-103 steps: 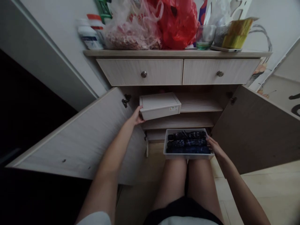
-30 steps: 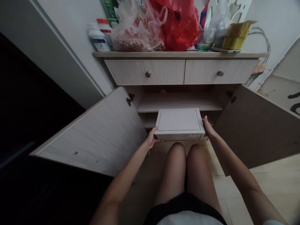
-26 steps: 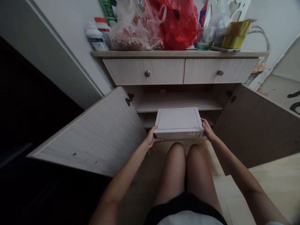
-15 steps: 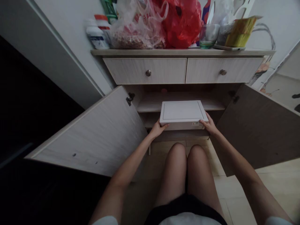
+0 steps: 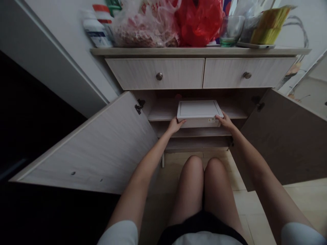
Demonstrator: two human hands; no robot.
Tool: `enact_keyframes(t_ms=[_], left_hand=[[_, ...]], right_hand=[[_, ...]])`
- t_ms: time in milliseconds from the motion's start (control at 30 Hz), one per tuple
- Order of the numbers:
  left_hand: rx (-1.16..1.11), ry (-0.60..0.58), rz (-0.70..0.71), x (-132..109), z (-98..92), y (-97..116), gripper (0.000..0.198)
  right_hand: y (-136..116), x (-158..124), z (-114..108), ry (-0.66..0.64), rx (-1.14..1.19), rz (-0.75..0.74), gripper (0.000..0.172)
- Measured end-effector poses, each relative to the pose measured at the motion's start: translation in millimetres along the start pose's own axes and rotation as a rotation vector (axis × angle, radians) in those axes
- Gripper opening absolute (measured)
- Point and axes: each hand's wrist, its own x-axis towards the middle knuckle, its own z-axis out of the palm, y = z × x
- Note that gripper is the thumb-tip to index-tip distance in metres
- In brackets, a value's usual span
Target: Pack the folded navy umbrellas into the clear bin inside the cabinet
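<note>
A white lidded box (image 5: 198, 110) sits at the front of a shelf (image 5: 163, 114) inside an open wooden cabinet. My left hand (image 5: 175, 125) grips the box's lower left corner, fingers closed round it. At the lower right corner my right hand (image 5: 223, 121) holds the box the same way. Both arms reach forward over my bare knees (image 5: 203, 166).
Both cabinet doors stand wide open, the left door (image 5: 92, 146) and the right door (image 5: 283, 136). Two shut drawers (image 5: 158, 73) sit above. On top stand bottles (image 5: 95, 29), plastic bags (image 5: 178, 23) and a glass (image 5: 231, 30). A pale tiled floor (image 5: 301, 200) lies at right.
The tray of folded dark items seen earlier is out of sight. Both hands have lifted the white box from in front of my knees up and back into the cabinet shelf.
</note>
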Motion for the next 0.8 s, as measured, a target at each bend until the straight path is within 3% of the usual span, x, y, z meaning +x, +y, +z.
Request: enact_keyframes(t_ms=[100, 200, 267, 367, 567, 800], left_hand=[[0.104, 0.079, -0.027, 1.4, 3.9, 7.2, 0.067], [0.237, 0.237, 0.118, 1.4, 9.1, 15.0, 0.086], [0.361, 0.266, 0.308, 1.6, 12.6, 18.9, 0.072], [0.567, 0.179, 0.534, 0.3, 17.4, 19.2, 0.042], [0.779, 0.132, 0.554, -18.0, 30.9, 4.7, 0.055], [0.808, 0.103, 0.482, -23.4, 50.3, -6.5, 0.065]], right_hand=[[6.2, 10.0, 1.0, 0.032, -0.078, -0.027, 0.067], [11.8, 15.6, 4.8, 0.19, -0.251, -0.053, 0.074], [13.1, 15.2, 8.1, 0.268, -0.412, -0.118, 0.073], [10.4, 6.2, 14.4, 0.317, -0.689, -0.243, 0.062], [3.8, -19.5, 22.7, 0.206, -1.208, -0.495, 0.035], [13.4, -25.2, 40.0, 0.026, -1.387, -0.546, 0.056]])
